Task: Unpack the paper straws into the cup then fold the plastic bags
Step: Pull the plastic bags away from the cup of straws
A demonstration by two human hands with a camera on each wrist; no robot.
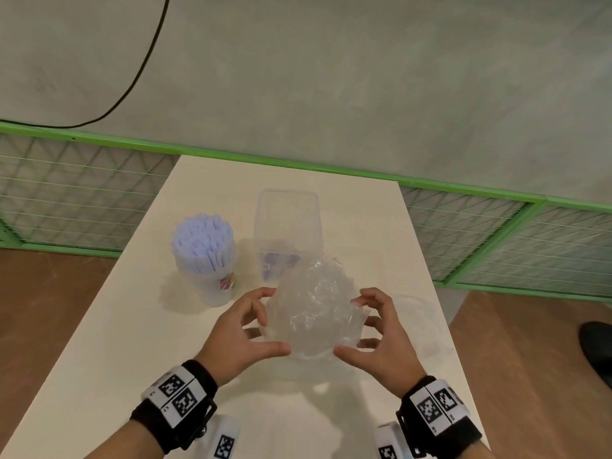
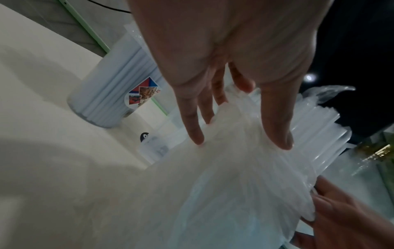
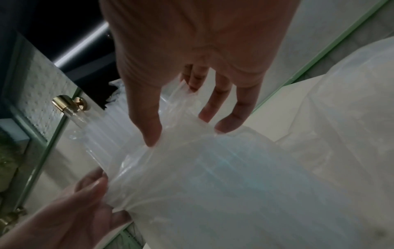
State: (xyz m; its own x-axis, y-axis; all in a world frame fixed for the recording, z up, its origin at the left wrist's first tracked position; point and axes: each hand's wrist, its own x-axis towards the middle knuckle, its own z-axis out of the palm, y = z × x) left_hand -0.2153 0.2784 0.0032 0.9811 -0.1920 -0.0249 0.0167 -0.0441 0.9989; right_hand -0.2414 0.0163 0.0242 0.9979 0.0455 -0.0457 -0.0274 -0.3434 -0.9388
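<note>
A crumpled clear plastic bag point(image 1: 314, 313) is held just above the white table point(image 1: 132, 342). My left hand point(image 1: 270, 321) grips its left side and my right hand point(image 1: 352, 326) grips its right side, fingers curled over the top and thumbs underneath. In the left wrist view the left hand point(image 2: 238, 139) pinches the bag point(image 2: 234, 176) between thumb and fingers. The right hand point(image 3: 187, 134) does the same on the bag point(image 3: 224, 176) in its own view. A clear cup point(image 1: 218, 286) packed with pale blue straws point(image 1: 202, 236) stands upright to the left, also visible as the cup point(image 2: 115, 94).
A tall clear plastic container point(image 1: 287, 223) stands behind the bag with something bluish at its bottom. A faint clear flat item point(image 1: 414, 309) lies right of my right hand. A green-framed mesh fence point(image 1: 496, 233) runs behind the table. A dark shoe point(image 1: 596, 346) is on the floor at right.
</note>
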